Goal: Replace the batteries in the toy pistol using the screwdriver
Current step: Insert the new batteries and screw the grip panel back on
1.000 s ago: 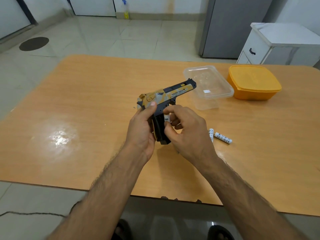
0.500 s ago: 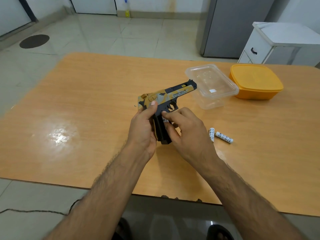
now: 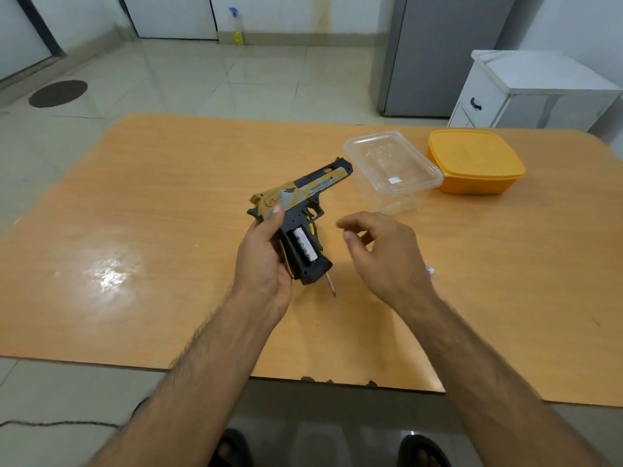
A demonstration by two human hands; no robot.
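A wide orange-brown wooden table (image 3: 168,230) is seen from above, its near edge chipped in the middle. At the far right, a grey cabinet (image 3: 438,55) and a white drawer unit (image 3: 526,92) are seen on the tiled floor, and a spray bottle (image 3: 237,28) is seen against the far wall. On the table's far right an orange lidded container (image 3: 475,160) is set, with a clear plastic container (image 3: 391,166) just to its left, the two nearly touching. Near the table's centre the toy pistol (image 3: 300,210) is held above the surface, barrel pointed far and to the right, grip toward the near side. It is grasped by the left hand (image 3: 263,264), fingers wrapped behind the grip and the thumb laid on the yellow slide. The grip's battery compartment is seen uncovered, with one white battery (image 3: 305,246) seated in it. The right hand (image 3: 384,254) is held apart from the pistol, to its right, above the table; its fingers are loosely curled and nothing is grasped. The metal tip of the screwdriver (image 3: 330,285) is seen on the table just below the pistol's butt, the handle hidden behind the pistol. A small white end of a second battery (image 3: 429,271) is glimpsed at the right edge of the right hand.
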